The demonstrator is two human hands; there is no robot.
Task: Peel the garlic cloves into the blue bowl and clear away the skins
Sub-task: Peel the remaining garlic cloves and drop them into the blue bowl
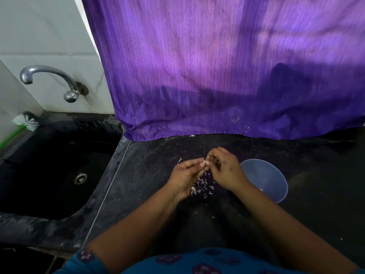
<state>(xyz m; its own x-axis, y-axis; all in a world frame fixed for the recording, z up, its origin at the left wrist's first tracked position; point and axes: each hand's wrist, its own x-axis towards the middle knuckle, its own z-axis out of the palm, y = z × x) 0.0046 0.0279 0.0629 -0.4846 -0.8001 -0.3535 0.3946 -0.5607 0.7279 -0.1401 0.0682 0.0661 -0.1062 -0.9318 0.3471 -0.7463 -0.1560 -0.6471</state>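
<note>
Garlic clove (207, 162), a small pale thing, sits just above the middle of the frame, pinched where the two hands meet over the dark counter (150, 175); it is too small to tell how much skin it wears. At the bottom edge, nearest the camera, a teal sleeve with purple flowers (87, 258) shows, and two bare forearms run up from it toward the centre. The left hand (185, 175) lies palm-up, its fingers curled in with the fingertips (201, 161) closed on the clove. The right hand (225, 167) comes in from the right with its back to the camera, fingers bent and its tips also nipping the clove from the other side. Directly below the hands, between the wrists, a scatter of garlic skins (201, 184) lies on the counter as pale flakes, with a few stray bits further down. Just right of the right hand stands the blue bowl (276, 175), partly hidden behind the wrist; something pale shows at its lower inner edge, too little to name. To the left a black sink (49, 175) with a metal drain (80, 178) fills the middle-left of the frame, a brush with a green handle (25, 121) at its far corner. Beyond, a chrome tap (49, 76) juts from the white tiled wall (39, 26) at upper left, and a purple curtain (217, 66) hangs across the upper frame, its hem touching the counter's back edge.
</note>
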